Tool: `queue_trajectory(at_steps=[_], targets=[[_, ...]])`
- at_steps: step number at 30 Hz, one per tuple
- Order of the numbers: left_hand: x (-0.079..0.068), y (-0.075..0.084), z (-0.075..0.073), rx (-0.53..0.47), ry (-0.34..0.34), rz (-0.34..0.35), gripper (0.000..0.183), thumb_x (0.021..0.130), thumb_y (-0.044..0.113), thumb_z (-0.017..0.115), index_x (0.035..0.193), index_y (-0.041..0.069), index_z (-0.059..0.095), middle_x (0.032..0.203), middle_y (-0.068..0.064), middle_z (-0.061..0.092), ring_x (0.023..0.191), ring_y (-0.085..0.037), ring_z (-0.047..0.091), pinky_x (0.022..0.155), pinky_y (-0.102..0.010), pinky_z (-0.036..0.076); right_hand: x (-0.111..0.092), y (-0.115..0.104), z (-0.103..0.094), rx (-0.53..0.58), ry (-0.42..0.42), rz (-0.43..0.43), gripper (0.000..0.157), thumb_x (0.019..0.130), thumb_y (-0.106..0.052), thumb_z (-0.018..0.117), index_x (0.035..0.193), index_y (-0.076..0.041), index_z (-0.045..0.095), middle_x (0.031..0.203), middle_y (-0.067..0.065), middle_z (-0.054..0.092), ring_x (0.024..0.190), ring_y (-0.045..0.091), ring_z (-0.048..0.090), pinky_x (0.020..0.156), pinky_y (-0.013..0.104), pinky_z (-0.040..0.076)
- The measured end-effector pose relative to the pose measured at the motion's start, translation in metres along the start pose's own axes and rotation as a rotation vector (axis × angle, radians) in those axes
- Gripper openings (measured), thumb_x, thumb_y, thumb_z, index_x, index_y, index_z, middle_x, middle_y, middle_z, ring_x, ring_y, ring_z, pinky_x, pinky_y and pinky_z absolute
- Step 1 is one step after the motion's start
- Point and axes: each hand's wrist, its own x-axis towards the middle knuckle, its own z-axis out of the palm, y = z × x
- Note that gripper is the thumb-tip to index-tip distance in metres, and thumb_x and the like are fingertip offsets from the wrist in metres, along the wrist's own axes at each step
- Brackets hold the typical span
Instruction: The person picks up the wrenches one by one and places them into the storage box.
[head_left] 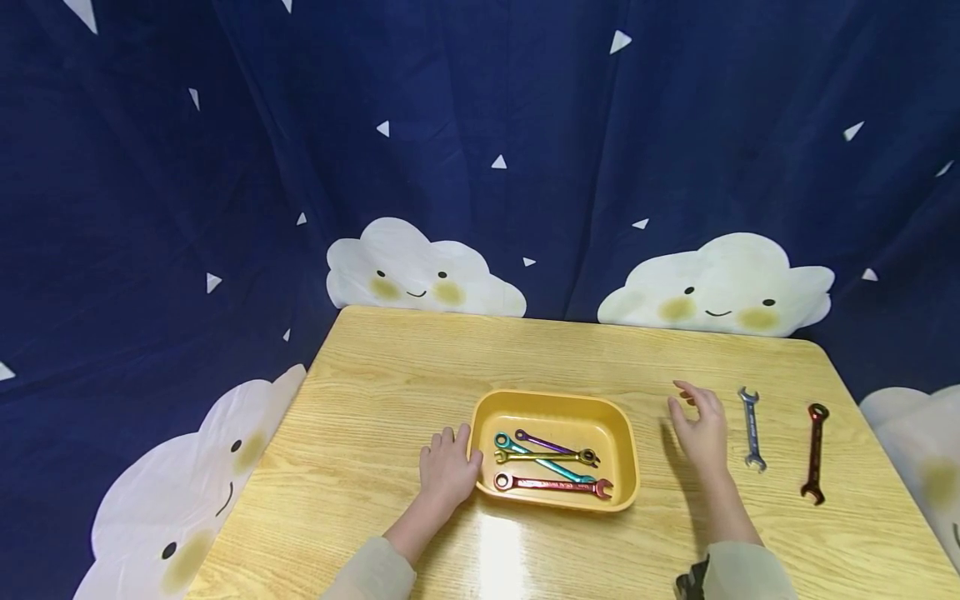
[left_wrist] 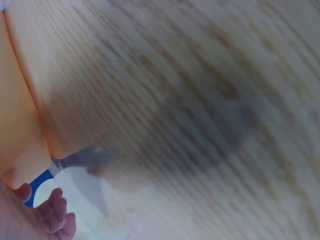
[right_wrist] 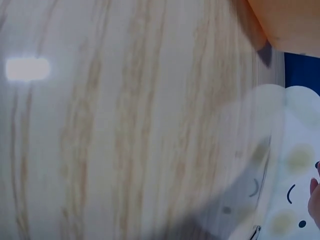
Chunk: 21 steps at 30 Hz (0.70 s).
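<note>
A shallow yellow plastic tub stands on the table. In it lie several wrenches: a purple wrench, a teal wrench, a gold wrench and, along the near side, a red wrench. My left hand holds the tub's left rim, thumb over the edge and the other fingers outside. Right of the tub, my right hand is in the air with its fingers apart and nothing in them. Beyond it lie a silver open-ended wrench and a dark red wrench.
The wooden table has a rounded edge at the back. Behind it hangs a dark blue curtain with white triangles and smiling clouds. A black strap shows at the right sleeve.
</note>
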Motion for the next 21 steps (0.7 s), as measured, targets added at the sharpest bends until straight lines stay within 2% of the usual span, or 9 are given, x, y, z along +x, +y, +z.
queue_trajectory(at_steps=[11, 18, 21], targets=[[0.000, 0.000, 0.000, 0.001, -0.005, 0.002, 0.038, 0.084, 0.034, 0.044, 0.116, 0.013, 0.049, 0.095, -0.010, 0.051, 0.086, -0.027, 0.047, 0.069, -0.042, 0.036, 0.003, 0.019, -0.009, -0.034, 0.037, 0.048, 0.029, 0.076, 0.009, 0.064, 0.105, 0.007, 0.062, 0.092, 0.027, 0.055, 0.083, 0.037, 0.050, 0.075, 0.038, 0.035], [0.000, 0.000, 0.001, -0.004, -0.003, 0.001, 0.038, 0.085, 0.033, 0.046, 0.116, 0.012, 0.049, 0.095, -0.011, 0.051, 0.086, -0.028, 0.047, 0.070, -0.042, 0.037, 0.003, 0.029, -0.014, -0.079, 0.062, 0.077, 0.029, 0.077, 0.009, 0.063, 0.105, 0.006, 0.061, 0.091, 0.025, 0.054, 0.083, 0.032, 0.048, 0.076, 0.032, 0.032], [0.000, 0.000, 0.000, -0.005, -0.004, 0.001, 0.038, 0.085, 0.033, 0.046, 0.116, 0.013, 0.049, 0.094, -0.010, 0.051, 0.086, -0.028, 0.047, 0.070, -0.042, 0.037, 0.003, 0.031, -0.017, -0.112, 0.061, 0.100, 0.029, 0.077, 0.007, 0.063, 0.106, 0.005, 0.061, 0.092, 0.023, 0.054, 0.084, 0.031, 0.048, 0.076, 0.032, 0.031]])
